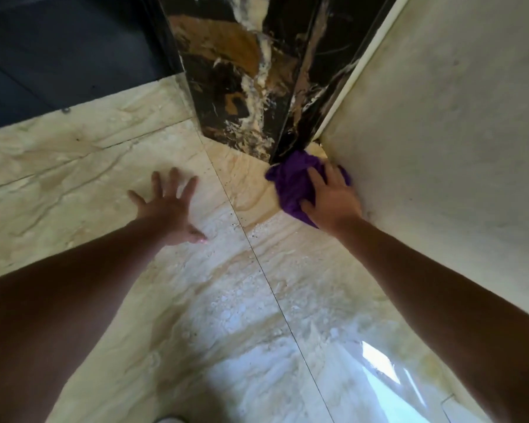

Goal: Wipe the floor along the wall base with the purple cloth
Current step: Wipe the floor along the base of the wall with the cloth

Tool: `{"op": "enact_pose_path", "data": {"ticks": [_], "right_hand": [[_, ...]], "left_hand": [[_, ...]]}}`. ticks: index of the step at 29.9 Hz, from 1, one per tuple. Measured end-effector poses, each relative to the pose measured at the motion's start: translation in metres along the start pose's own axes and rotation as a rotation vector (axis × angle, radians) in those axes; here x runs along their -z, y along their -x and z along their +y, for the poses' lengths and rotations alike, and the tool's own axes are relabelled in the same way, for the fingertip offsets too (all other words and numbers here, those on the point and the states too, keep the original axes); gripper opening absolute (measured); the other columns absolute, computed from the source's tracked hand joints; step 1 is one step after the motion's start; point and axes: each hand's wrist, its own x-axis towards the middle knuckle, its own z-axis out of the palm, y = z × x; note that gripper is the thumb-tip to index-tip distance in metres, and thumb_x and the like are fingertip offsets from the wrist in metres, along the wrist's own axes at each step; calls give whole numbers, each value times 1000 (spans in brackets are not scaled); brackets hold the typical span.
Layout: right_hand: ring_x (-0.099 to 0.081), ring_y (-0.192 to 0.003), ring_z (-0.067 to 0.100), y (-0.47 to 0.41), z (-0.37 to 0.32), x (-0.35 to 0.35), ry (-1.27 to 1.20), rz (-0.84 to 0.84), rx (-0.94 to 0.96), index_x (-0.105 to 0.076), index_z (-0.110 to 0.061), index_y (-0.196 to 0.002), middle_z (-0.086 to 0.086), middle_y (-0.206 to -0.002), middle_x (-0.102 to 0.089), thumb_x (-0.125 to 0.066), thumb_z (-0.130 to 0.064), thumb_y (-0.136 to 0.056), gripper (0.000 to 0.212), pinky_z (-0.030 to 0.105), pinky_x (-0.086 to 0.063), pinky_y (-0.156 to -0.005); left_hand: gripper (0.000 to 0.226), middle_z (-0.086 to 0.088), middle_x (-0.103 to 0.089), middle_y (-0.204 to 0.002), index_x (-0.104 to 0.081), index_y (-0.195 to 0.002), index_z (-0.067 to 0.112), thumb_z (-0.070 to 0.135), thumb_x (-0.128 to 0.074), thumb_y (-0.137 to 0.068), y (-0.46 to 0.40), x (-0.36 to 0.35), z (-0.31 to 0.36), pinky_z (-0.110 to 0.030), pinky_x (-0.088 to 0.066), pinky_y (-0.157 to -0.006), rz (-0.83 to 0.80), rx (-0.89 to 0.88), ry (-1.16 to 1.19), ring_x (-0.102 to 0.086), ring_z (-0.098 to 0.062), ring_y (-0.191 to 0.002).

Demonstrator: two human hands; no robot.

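Note:
A crumpled purple cloth (292, 184) lies on the glossy beige marble floor (196, 300), pushed into the corner where the pale wall (440, 132) meets a dark marble column (242, 87). My right hand (333, 199) presses flat on the cloth, fingers spread over it, right against the wall base. Planted on the floor tile to the left is my left hand (168, 209), fingers apart and holding nothing.
A tile joint (257, 261) runs diagonally between my two arms. Dark flooring (58, 56) lies beyond the beige tiles at the upper left. Small dark specks dot the floor near the joint. A bright window reflection (379, 370) glares at the lower right.

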Motion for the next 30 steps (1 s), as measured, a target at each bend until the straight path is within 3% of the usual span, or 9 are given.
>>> {"op": "enact_pose_path", "data": {"ticks": [3, 7, 13, 17, 19, 21, 23, 27, 30], "right_hand": [[-27, -147, 35, -35, -19, -5, -4, 78, -227, -18, -18, -159, 6, -168, -16, -43, -52, -98, 74, 55, -30, -114], [-27, -147, 36, -45, -38, -11, -66, 115, -313, -27, -20, -156, 4, -166, -25, -45, -47, -96, 69, 58, -27, -114], [-23, -150, 33, -3, -77, -22, -13, 51, 4, -32, -22, -154, 5, -163, -29, -48, -36, -96, 61, 58, -29, -115], [-26, -146, 39, -22, -88, -7, -8, -32, -43, -32, -26, -152, 12, -158, -30, -52, -40, -94, 63, 58, -32, -112], [-24, -148, 40, -6, -79, -12, -22, 70, 18, -27, -31, -154, 13, -162, -25, -51, -45, -93, 66, 61, -33, -113], [-19, -152, 39, 20, -65, -25, 12, 158, 199, -24, -38, -155, 10, -166, -19, -44, -51, -96, 63, 63, -29, -116], [-6, -156, 35, 25, -59, -40, 114, 81, 357, -20, -41, -155, 6, -169, -9, -31, -60, -100, 60, 67, -22, -118], [3, -156, 38, -4, -84, -47, 120, 39, 209, -11, -40, -158, 2, -171, -1, -19, -63, -101, 62, 66, -9, -121], [0, -155, 40, -2, -122, -53, 104, 58, 88, -11, -37, -159, 3, -171, -1, -22, -53, -101, 61, 64, -10, -121]], "left_hand": [[142, -2, 36, -161, 20, -153, 38, 77, -75, -56, -11, -18, -16, -81, -12, -107, 24, 16, 71, 28, -39, -148], [142, -2, 37, -160, 21, -152, 38, 79, -74, -54, -18, -24, -20, -81, -10, -106, 25, -19, 56, 30, -41, -146], [144, -6, 40, -158, 24, -152, 35, 70, -80, -58, -11, -12, -7, -76, -12, -112, -76, 57, 37, 30, -43, -145], [133, -4, 28, -164, 12, -156, 37, 72, -76, -63, -15, 28, -16, -66, -15, -118, -213, 16, 37, 17, -40, -151], [127, 0, 18, -167, 4, -157, 38, 70, -77, -64, -9, 34, -35, -69, -20, -116, -158, 6, 21, 8, -35, -153], [132, 2, 23, -165, 9, -156, 40, 72, -77, -61, 3, 19, -50, -76, -19, -110, -114, 38, 14, 13, -33, -153], [139, 2, 34, -161, 18, -154, 38, 74, -76, -59, 12, -1, -61, -78, -20, -108, -110, 49, -8, 22, -33, -151], [147, 0, 40, -158, 23, -152, 36, 72, -80, -54, 2, -16, -62, -79, -20, -106, -45, 28, 14, 29, -36, -148], [150, -1, 40, -158, 24, -151, 37, 69, -83, -52, 1, -22, -61, -80, -20, -105, -56, 27, 25, 30, -37, -147]]}}
